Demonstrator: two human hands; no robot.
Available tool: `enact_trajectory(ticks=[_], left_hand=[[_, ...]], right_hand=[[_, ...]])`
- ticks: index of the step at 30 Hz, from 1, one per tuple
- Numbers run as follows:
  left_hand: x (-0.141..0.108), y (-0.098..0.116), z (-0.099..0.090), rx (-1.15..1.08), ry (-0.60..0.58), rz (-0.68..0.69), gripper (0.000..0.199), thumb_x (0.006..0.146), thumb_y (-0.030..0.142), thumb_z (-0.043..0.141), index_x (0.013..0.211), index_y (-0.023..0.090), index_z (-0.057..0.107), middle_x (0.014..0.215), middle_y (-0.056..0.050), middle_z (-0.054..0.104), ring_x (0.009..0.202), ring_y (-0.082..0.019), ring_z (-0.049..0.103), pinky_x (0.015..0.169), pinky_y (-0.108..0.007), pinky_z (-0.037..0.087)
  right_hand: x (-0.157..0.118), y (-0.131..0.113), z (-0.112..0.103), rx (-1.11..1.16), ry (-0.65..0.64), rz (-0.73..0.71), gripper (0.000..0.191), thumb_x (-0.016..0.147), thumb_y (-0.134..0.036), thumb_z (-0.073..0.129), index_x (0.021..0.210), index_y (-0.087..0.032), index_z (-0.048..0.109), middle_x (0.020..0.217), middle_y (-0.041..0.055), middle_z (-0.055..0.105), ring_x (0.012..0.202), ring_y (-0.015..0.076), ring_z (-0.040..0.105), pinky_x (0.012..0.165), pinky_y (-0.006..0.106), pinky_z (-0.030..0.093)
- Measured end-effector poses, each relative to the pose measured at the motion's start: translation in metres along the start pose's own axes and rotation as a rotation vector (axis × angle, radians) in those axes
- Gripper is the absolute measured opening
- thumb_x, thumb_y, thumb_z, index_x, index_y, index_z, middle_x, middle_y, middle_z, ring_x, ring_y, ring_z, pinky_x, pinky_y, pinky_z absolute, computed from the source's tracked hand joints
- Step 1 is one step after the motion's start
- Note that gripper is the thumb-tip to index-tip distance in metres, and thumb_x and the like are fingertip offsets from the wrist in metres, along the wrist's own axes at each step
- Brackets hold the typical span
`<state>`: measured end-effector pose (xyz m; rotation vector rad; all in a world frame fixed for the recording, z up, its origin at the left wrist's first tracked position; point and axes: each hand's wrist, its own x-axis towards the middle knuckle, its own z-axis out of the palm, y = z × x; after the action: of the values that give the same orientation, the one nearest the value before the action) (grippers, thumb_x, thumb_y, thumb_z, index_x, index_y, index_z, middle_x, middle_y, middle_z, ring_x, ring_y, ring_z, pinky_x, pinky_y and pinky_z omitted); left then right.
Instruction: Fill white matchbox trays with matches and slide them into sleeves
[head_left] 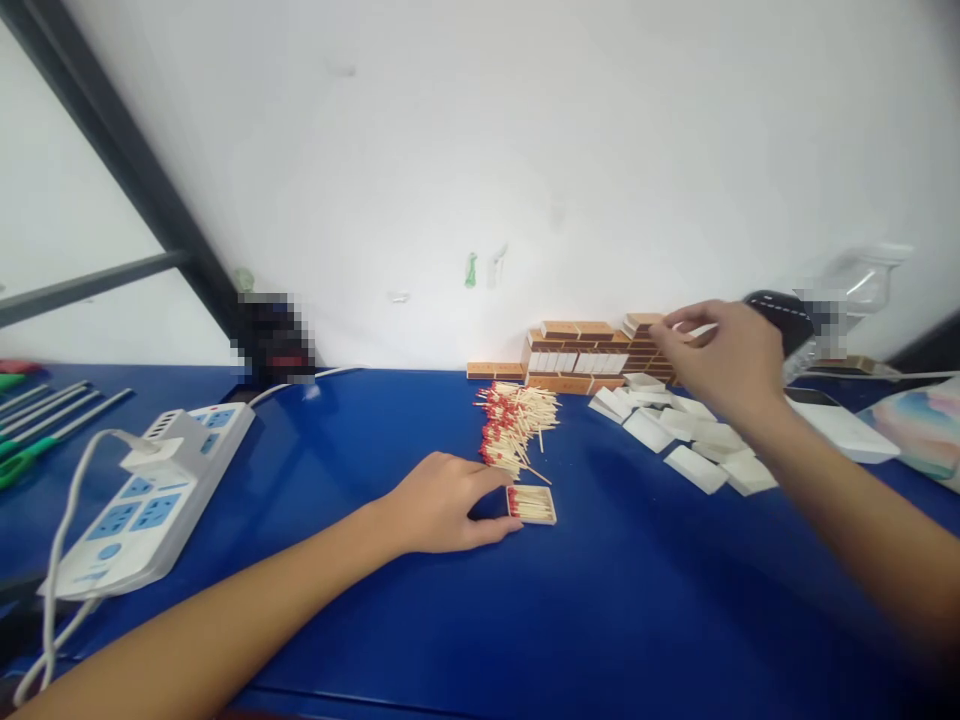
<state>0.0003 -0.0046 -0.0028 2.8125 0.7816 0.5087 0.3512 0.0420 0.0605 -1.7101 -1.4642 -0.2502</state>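
A left hand [442,505] steadies an open cardboard matchbox tray [532,504] filled with red-tipped matches, fingers touching its left edge on the blue table [637,600]. The right hand [724,355] pinches a matchbox sleeve [645,322] atop the stacked brown sleeves [592,358], above empty white trays [697,440] and a loose match pile [517,425].

The surface [360,420] is deep blue. The loose matches [517,425] are pale wood with red heads, as are those in the small tray [532,503] at the left hand [442,505]. The empty trays [694,445] are white. The stacked matchboxes [592,355] are orange-brown with dark brown sides, some showing white ends. The power strip [150,490] is white with light blue sockets. The wall [480,150] is white.
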Motion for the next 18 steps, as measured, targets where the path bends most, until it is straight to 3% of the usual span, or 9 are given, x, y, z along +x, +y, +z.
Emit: enact_trajectory(ticks=[3,6,9,13,18], left_hand=[[0.0,0.0,0.0,0.009,-0.005,0.006,0.035,0.094,0.052,0.065,0.111,0.022,0.071,0.073,0.002,0.071,0.064,-0.016,0.068,0.055,-0.026,0.041],[-0.001,0.0,0.0,0.012,-0.007,0.008,0.035,0.094,0.051,0.065,0.113,0.022,0.07,0.073,0.001,0.071,0.064,-0.016,0.068,0.055,-0.026,0.04],[-0.001,-0.001,0.0,0.012,0.001,0.008,0.036,0.094,0.052,0.065,0.114,0.022,0.07,0.073,0.001,0.071,0.064,-0.017,0.068,0.056,-0.026,0.04],[-0.001,0.0,-0.001,0.002,0.002,0.004,0.036,0.094,0.051,0.065,0.116,0.023,0.071,0.075,0.001,0.072,0.065,-0.017,0.068,0.057,-0.026,0.04],[-0.001,0.0,-0.002,-0.012,-0.009,0.008,0.034,0.094,0.051,0.066,0.112,0.022,0.071,0.075,0.001,0.072,0.065,-0.016,0.068,0.057,-0.025,0.04]], right_hand=[[0.024,0.015,0.003,-0.09,0.07,0.039,0.031,0.088,-0.053,0.065,0.093,-0.022,0.064,0.1,0.017,0.067,0.101,0.0318,0.055,0.084,0.043,0.037],[0.027,0.02,0.015,-0.154,0.016,0.109,0.046,0.085,-0.063,0.063,0.099,-0.019,0.062,0.11,0.022,0.065,0.099,0.0312,0.056,0.083,0.043,0.038],[0.026,0.022,0.028,-0.194,-0.035,0.133,0.058,0.081,-0.072,0.062,0.098,-0.017,0.062,0.106,0.023,0.065,0.095,0.0319,0.058,0.081,0.044,0.041],[0.032,0.024,0.038,-0.21,-0.014,0.148,0.058,0.078,-0.068,0.067,0.102,-0.015,0.063,0.102,0.0208,0.067,0.09,0.0331,0.062,0.079,0.045,0.045],[0.024,0.014,0.031,-0.176,0.144,0.072,0.055,0.086,-0.059,0.065,0.115,-0.013,0.063,0.112,0.0214,0.067,0.099,0.0335,0.063,0.088,0.047,0.048]])
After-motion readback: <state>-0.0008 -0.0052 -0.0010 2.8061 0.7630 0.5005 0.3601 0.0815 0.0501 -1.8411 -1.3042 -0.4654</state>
